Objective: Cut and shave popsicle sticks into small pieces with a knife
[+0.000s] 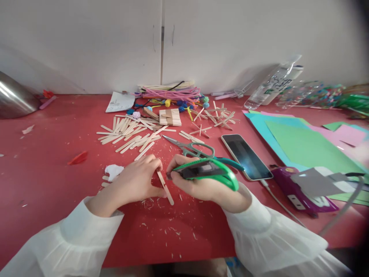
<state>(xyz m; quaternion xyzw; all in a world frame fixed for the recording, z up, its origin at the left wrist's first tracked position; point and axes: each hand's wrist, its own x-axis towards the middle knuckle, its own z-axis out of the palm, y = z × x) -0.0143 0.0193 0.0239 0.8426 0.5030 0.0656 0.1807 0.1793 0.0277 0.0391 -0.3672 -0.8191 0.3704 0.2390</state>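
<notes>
Between the thumb and fingers of my left hand (138, 177) is a wooden craft stick (167, 191), held at a slant against the red table, with a notch or cut mark near its middle. My right hand (191, 186) grips a green utility knife (207, 170), its front end pointing left toward the stick. Fingers hide the blade tip. Small wood shavings (144, 225) lie around and below the stick. Just beyond my right hand rest grey-handled scissors (198, 148) and a tool with a teal handle (230, 163).
Loose craft sticks (127, 132) spread behind my hands, near pipe cleaners (170, 93) and crossed-stick pieces (221, 117). At right are a phone (246, 156) with a cable, a purple glue gun (302, 192), coloured paper (300, 142) and a plastic bottle (271, 86). A metal container (15, 96) stands left.
</notes>
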